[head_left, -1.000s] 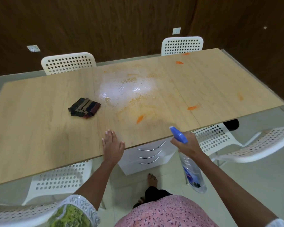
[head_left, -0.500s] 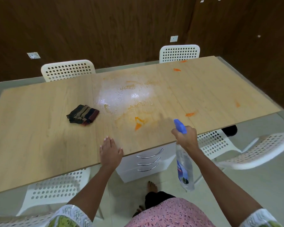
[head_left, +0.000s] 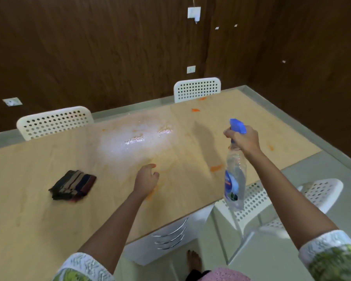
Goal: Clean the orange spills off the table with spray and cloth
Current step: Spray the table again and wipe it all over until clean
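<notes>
Over the near right corner of the tabletop (head_left: 28, 209) the right hand (head_left: 244, 139) grips the neck of the spray bottle (head_left: 234, 179), fingers (head_left: 228, 133) wrapped at the blue trigger head, its nozzle aimed toward eleven o'clock, across the wood. The bottle hangs upright, its clear body dangling past the table's near edge. From that nozzle, the nearest orange smear (head_left: 216, 168) lies low at about seven o'clock, close under the hand; two more smears (head_left: 195, 110) sit farther off at about eleven, toward the far white chair (head_left: 197, 89), and a faint one (head_left: 270, 147) lies at three o'clock, beside the wrist.

The left hand (head_left: 147, 180) hovers mid-table, fingers loosely curled and holding nothing. A wet, glossy patch (head_left: 130, 145) spreads just beyond it at twelve. The folded striped cloth (head_left: 72, 184) rests at its nine o'clock, long side running left to right, well apart from the right hand. So the left hand is plainly the nearer one for taking up the cloth, I'd judge, while the right need only tip the nozzle down to wet the close smear.
</notes>
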